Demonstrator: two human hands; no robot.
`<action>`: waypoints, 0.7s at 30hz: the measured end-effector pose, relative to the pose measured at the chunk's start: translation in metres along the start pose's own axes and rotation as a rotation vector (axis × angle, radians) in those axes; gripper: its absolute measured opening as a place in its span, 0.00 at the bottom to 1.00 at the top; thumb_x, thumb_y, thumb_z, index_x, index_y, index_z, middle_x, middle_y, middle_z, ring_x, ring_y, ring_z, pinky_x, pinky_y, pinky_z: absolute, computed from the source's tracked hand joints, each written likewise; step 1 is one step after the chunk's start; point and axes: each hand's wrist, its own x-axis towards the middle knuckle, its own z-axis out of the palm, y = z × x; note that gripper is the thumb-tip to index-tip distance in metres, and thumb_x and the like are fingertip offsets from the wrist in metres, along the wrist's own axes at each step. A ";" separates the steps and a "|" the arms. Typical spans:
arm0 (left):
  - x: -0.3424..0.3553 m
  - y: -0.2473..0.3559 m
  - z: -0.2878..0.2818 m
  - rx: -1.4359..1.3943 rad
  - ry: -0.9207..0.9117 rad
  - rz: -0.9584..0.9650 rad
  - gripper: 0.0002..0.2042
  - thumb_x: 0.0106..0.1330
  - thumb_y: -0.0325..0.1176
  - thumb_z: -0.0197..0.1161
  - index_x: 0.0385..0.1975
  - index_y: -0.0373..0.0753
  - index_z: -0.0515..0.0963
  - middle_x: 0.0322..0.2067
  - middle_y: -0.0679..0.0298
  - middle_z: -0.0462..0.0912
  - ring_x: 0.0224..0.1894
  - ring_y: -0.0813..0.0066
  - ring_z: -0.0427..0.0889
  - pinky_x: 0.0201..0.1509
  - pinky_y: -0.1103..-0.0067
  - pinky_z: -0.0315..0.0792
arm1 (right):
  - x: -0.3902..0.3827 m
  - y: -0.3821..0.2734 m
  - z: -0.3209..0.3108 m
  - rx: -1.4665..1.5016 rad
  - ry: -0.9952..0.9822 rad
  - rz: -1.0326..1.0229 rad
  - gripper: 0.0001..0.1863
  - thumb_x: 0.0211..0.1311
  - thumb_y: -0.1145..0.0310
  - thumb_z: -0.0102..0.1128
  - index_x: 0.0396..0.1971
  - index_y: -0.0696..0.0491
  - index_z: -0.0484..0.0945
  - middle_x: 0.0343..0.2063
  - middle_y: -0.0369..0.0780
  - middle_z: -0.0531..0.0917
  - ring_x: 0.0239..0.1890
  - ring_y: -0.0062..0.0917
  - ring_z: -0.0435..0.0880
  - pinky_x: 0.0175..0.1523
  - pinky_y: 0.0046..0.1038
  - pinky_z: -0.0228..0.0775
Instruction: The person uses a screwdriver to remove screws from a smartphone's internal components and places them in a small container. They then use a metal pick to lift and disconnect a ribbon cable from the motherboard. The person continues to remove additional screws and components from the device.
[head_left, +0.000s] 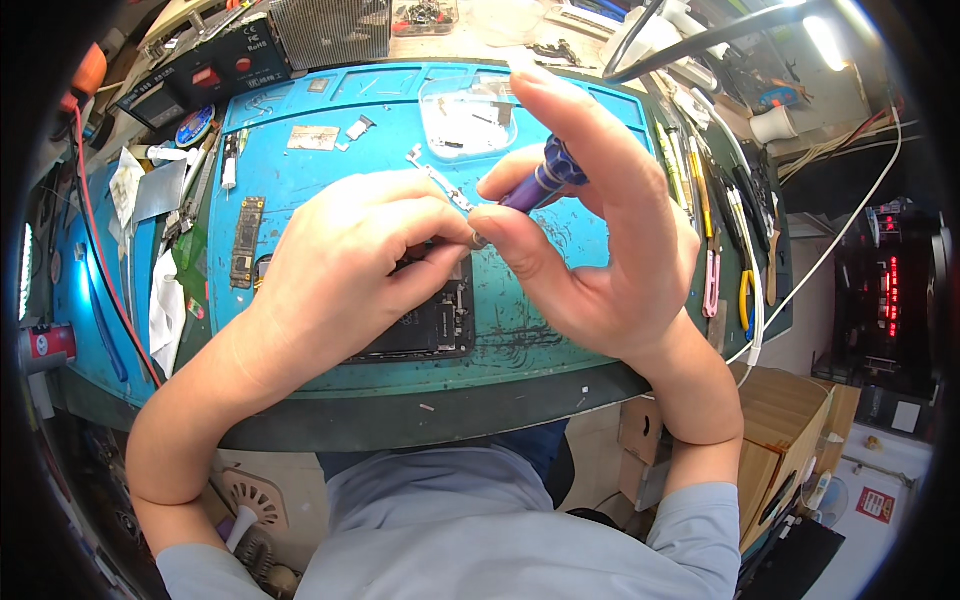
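My right hand [610, 260] grips a blue-purple screwdriver [535, 185] between thumb and fingers, with the index finger raised above its cap and the tool slanting down to the left. My left hand [350, 265] has thumb and forefinger closed at the screwdriver's lower end; whatever is pinched there is too small to make out. Beneath my left hand lies an opened black phone [430, 320], partly hidden by it. A slim silver bracket [445, 185] lies just beyond the fingertips. A detached dark circuit board [247, 240] rests left of the phone on the blue mat [530, 330].
A clear plastic container of small parts [465, 125] sits behind my hands. A dark power unit [205, 80] stands at back left, near red and black leads. Tools [710, 220] line the right side. A dark lamp arm [700, 55] crosses the back right. White cables run down the right.
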 end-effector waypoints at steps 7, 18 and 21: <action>0.002 0.003 -0.002 -0.001 0.000 0.006 0.10 0.59 0.22 0.70 0.40 0.37 0.85 0.38 0.59 0.86 0.40 0.57 0.85 0.45 0.69 0.80 | 0.001 0.000 -0.003 -0.026 -0.008 -0.005 0.36 0.66 0.73 0.74 0.68 0.71 0.66 0.64 0.56 0.78 0.42 0.29 0.90 0.45 0.28 0.87; 0.001 0.002 -0.001 0.008 0.002 -0.008 0.09 0.60 0.23 0.71 0.40 0.37 0.84 0.39 0.59 0.86 0.41 0.56 0.85 0.46 0.69 0.80 | 0.001 0.001 -0.001 -0.030 0.003 -0.021 0.37 0.66 0.71 0.74 0.68 0.72 0.66 0.66 0.57 0.77 0.42 0.30 0.90 0.44 0.27 0.87; 0.001 0.003 -0.002 0.007 -0.002 -0.013 0.09 0.60 0.24 0.71 0.39 0.36 0.84 0.40 0.58 0.86 0.42 0.56 0.85 0.46 0.69 0.80 | 0.001 0.001 -0.001 -0.031 0.008 -0.026 0.38 0.66 0.71 0.74 0.69 0.72 0.66 0.66 0.57 0.77 0.42 0.30 0.90 0.43 0.27 0.87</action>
